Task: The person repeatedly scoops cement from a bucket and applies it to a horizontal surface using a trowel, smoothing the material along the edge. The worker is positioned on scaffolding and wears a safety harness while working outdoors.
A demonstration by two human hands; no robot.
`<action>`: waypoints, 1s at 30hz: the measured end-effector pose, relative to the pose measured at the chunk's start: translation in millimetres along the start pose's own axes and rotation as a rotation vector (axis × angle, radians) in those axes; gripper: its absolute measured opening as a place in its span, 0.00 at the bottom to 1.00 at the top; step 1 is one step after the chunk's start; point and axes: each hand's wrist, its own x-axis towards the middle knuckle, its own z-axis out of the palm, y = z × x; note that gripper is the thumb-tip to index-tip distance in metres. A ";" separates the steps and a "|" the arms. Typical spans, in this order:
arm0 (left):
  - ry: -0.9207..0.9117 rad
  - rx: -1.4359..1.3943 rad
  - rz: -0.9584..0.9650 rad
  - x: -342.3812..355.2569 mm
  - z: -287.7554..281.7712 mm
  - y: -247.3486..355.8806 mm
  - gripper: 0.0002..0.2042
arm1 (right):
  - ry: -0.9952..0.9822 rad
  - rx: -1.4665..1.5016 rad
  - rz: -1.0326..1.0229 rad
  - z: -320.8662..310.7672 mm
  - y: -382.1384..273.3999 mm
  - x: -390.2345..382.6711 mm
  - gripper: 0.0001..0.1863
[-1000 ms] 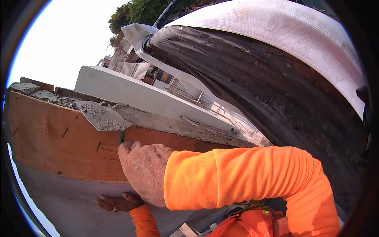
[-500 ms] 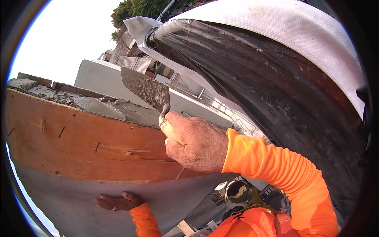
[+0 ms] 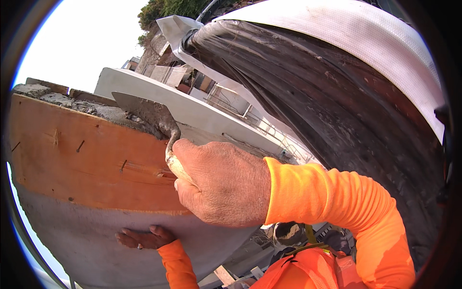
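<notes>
My right hand [image 3: 224,180] is closed round the pale wooden handle of a trowel [image 3: 147,111]. The trowel's blade, smeared with grey mortar, points left over the top of the wall and hides part of it. Rough wet concrete [image 3: 72,103] lies along that top edge, behind an orange-brown plywood board [image 3: 86,149] with several nails in its face. Below the board, my left hand [image 3: 146,237] rests with fingers spread on the smooth grey wall face [image 3: 91,231]; a ring shows on one finger.
Dark plastic sheeting [image 3: 313,91] and a white woven sheet [image 3: 346,29] hang along the right. Beyond the wall top runs a pale grey parapet [image 3: 144,94]. Low by my body is a bucket [image 3: 288,233] with grey material inside, near pieces of lumber [image 3: 224,275].
My right hand has moved left and slightly down with the trowel, bringing the blade low over the concrete. My left hand stays against the wall; the view has shifted slightly.
</notes>
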 end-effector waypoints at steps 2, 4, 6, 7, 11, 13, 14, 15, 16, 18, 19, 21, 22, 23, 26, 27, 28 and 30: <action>-0.001 -0.030 -0.014 -0.5 -1.1 0.3 0.39 | -0.032 0.075 0.028 -8.2 -5.3 -9.8 0.15; -0.014 -0.013 -0.021 -1.5 -1.9 0.7 0.39 | -0.084 0.248 0.122 -19.8 -12.2 -17.8 0.15; -0.022 -0.021 -0.038 -2.8 -2.1 1.4 0.39 | -0.160 0.547 0.279 -34.1 -18.2 -24.9 0.15; -0.021 -0.030 -0.046 -3.5 -1.9 1.7 0.39 | -0.192 0.706 0.368 -41.6 -20.3 -29.1 0.16; -0.017 -0.049 -0.059 -4.2 1.1 1.8 0.38 | -0.132 0.839 0.442 -62.6 -13.9 -40.5 0.17; 0.003 -0.088 -0.032 -2.8 2.9 0.8 0.38 | -0.051 0.861 0.383 -66.6 -0.6 -38.2 0.17; 0.008 -0.121 -0.031 -1.7 3.7 0.1 0.38 | 0.000 0.831 0.331 -68.2 7.7 -35.2 0.18; 0.009 -0.084 -0.012 -1.0 3.9 -0.3 0.38 | 0.045 0.812 0.265 -68.8 16.7 -30.6 0.21; -0.001 -0.053 -0.004 -1.0 3.4 -0.1 0.38 | 0.124 0.735 0.125 -67.4 26.1 -23.7 0.23; -0.001 -0.040 0.000 -0.3 3.9 0.8 0.38 | 0.349 0.570 -0.132 -64.2 45.6 -3.2 0.24; 0.010 -0.058 -0.008 -0.4 4.5 2.0 0.38 | 0.453 0.495 -0.300 -62.5 55.3 10.2 0.25; 0.022 -0.086 -0.016 0.4 6.0 3.9 0.38 | 0.609 0.448 -0.416 -49.0 72.1 41.9 0.23; 0.024 -0.095 -0.018 0.9 6.3 4.9 0.38 | 0.679 0.414 -0.454 -39.1 76.6 58.8 0.21; 0.019 -0.112 -0.034 0.8 5.5 5.5 0.38 | 0.744 0.387 -0.435 -31.0 80.1 69.2 0.19; 0.019 -0.076 -0.029 1.2 4.6 7.7 0.37 | 0.320 -0.147 -0.339 -15.3 87.2 76.7 0.20; 0.018 -0.081 -0.012 3.2 5.7 7.2 0.37 | 0.305 -0.163 -0.329 -12.1 86.0 73.2 0.21; 0.026 -0.099 -0.019 2.8 6.4 8.0 0.37 | 0.205 -0.187 -0.286 -10.5 83.4 67.4 0.21; 0.029 -0.095 -0.023 1.4 5.4 7.9 0.37 | 0.322 -0.109 -0.305 -18.7 80.6 54.1 0.22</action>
